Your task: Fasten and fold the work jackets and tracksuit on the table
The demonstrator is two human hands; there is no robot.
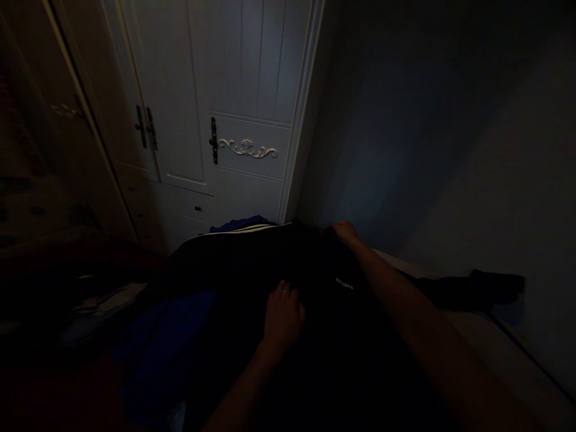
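Observation:
A black jacket [252, 264] with white stripes along one sleeve and a small white chest logo lies spread before me. My left hand [283, 312], a ring on one finger, is closed with bent fingers on the front of the jacket, left of the logo. Farther forward, my right hand [345, 233] grips the jacket near its upper edge. Its fingers are partly hidden by the dark cloth. Blue cloth [166, 336] shows beneath the jacket on the left. Dim light hides most folds.
A white wardrobe [243, 66] with dark handles and a carved scroll stands beyond the jacket. A plain wall [450, 156] rises on the right. Dark cloth [477, 289] lies along its base, near a thin blue cord [531, 354]. Other clothes [108, 306] are heaped at left.

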